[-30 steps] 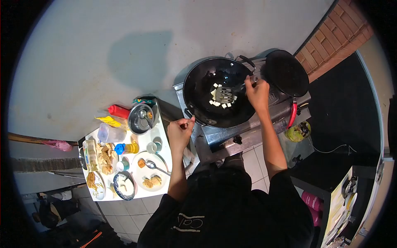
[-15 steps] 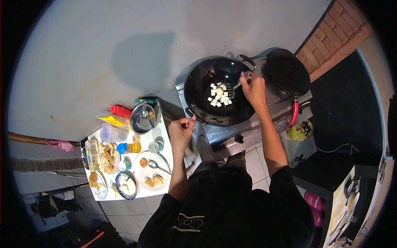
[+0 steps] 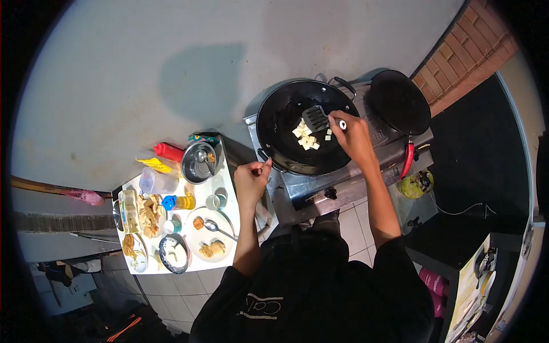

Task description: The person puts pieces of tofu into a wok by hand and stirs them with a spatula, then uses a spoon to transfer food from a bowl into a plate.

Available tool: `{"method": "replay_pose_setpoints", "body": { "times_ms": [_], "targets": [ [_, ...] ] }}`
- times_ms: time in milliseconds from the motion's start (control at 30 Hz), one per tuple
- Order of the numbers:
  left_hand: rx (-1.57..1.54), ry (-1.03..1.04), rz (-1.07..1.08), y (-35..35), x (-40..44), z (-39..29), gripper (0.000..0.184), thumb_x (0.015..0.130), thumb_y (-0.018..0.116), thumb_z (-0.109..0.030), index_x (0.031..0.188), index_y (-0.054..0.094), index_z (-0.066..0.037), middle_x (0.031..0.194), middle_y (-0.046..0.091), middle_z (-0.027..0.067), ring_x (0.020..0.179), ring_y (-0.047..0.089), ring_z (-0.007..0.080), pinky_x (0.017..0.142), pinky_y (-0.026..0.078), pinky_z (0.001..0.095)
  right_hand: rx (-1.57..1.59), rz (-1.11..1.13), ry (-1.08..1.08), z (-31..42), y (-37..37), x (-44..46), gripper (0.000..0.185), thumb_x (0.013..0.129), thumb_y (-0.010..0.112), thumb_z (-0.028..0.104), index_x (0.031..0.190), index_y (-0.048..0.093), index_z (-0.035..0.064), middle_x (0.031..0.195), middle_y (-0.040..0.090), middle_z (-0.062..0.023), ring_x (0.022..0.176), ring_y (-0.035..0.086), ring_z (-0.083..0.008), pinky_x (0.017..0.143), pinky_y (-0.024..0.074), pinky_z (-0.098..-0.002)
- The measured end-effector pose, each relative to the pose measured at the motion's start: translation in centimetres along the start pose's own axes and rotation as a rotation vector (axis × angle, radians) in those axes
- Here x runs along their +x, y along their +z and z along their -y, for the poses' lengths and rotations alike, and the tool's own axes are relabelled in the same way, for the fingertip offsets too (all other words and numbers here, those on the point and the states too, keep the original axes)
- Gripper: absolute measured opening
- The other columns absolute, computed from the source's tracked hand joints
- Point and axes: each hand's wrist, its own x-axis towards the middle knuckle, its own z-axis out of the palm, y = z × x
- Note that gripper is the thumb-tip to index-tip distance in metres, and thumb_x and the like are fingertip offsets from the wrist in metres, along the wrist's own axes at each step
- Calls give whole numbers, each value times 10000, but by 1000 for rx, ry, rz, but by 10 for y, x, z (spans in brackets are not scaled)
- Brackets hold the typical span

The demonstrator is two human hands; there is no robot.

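A black wok (image 3: 286,158) sits on the metal stove (image 3: 309,188), with small white cubes, tofu by their look (image 3: 305,136), gathered in its middle. One cube lies apart, closer to my right hand (image 3: 353,139). That hand is closed round the handle of a dark slotted spatula (image 3: 315,118), whose blade is above the upper edge of the cubes. On the wok's near left side, my left hand (image 3: 253,180) is closed with its fingertips at the small wok handle (image 3: 262,154).
A black pan (image 3: 398,100) with a red handle is on the right burner. On the left, a white table (image 3: 197,266) carries a metal bowl (image 3: 194,171), an oil bottle (image 3: 184,202), a plate with a spoon (image 3: 203,251) and several other dishes. A wall runs behind the stove.
The spatula has lifted from beside the cubes, and its blade has turned to show its flat face. The cubes have shifted, with one separated to the right. My left hand stays by the wok handle.
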Motion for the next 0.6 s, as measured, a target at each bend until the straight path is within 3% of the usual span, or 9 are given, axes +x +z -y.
{"method": "replay_pose_setpoints", "body": {
  "times_ms": [100,267,367,600],
  "targets": [
    [-22,1,-16,2,-1,1,348,833,741,-239,643,641,34,478,467,24,441,423,89,451,331,288,41,50,30,5,-4,0,156,878,649,127,897,654,-28,651,617,-207,495,588,-319,528,457,-367],
    [-20,-6,-18,1,-3,-1,352,837,741,-254,655,648,32,478,473,24,444,440,90,451,338,290,86,-178,314,-7,12,-1,203,887,636,137,787,638,-40,563,574,-165,448,555,-247,498,413,-346],
    [-29,-6,-31,3,-3,0,359,839,740,-261,661,646,36,481,472,23,446,438,91,452,339,290,133,-97,377,-23,29,-9,252,894,626,138,716,609,-40,517,529,-143,424,512,-204,477,375,-346],
    [-18,-20,-56,5,-6,1,351,842,737,-245,668,637,43,488,462,26,465,415,83,465,346,281,25,-142,337,-22,0,4,223,890,623,130,758,623,-49,574,576,-183,466,565,-279,509,414,-369]
  ]
}}
